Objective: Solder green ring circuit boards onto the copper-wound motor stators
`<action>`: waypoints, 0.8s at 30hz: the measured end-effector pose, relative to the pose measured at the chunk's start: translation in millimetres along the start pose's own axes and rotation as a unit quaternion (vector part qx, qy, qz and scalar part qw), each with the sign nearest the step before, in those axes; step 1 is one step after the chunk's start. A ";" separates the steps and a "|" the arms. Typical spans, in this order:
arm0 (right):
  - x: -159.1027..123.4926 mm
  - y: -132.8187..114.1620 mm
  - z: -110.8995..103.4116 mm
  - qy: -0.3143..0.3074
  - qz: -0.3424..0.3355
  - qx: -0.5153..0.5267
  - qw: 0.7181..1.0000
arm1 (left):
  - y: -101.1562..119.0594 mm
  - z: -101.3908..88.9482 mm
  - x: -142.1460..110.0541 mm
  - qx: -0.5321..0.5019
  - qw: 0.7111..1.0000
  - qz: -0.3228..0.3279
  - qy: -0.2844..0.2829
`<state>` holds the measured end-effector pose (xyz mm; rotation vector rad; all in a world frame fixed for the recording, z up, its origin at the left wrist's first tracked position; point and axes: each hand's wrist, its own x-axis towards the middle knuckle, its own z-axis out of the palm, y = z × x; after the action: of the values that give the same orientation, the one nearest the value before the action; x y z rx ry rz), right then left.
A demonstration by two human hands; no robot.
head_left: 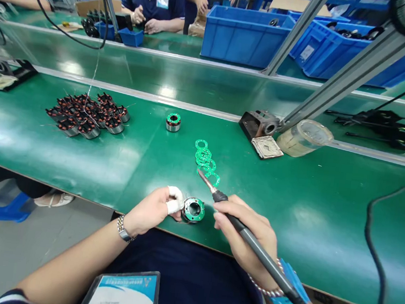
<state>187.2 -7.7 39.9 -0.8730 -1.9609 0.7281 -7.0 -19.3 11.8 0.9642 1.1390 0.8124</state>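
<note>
Left fingers [174,200], taped, clasp the rim of a dense, stiff wound stator [193,210]; right fingers [232,209] close around the soldering iron [262,256] handle.

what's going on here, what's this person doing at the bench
A person at a green workbench has a wound stator with a green circuit ring at the left hand, whose fingers wear white wraps, and holds a soldering iron in the right hand. The iron's tip points toward a chain of green rings. More wound stators lie in a cluster beyond. Co-workers work across the bench near blue bins.
</note>
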 end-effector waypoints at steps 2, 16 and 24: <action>-1.7 -1.8 -8.0 -0.018 -0.015 0.000 1.000 | -1.2 -0.9 0.1 0.000 1.000 -0.002 0.001; -4.8 -4.3 -14.1 -0.076 -0.029 0.039 0.996 | 0.0 -2.3 -0.4 0.038 0.999 -0.003 0.012; -1.0 -6.6 -18.5 -0.057 -0.040 0.043 0.997 | -3.5 -3.2 0.2 0.015 1.000 -0.003 0.008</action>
<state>201.6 -9.4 53.2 -0.7113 -2.0356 0.8254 -9.9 -19.8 8.1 0.9806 1.1716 0.8011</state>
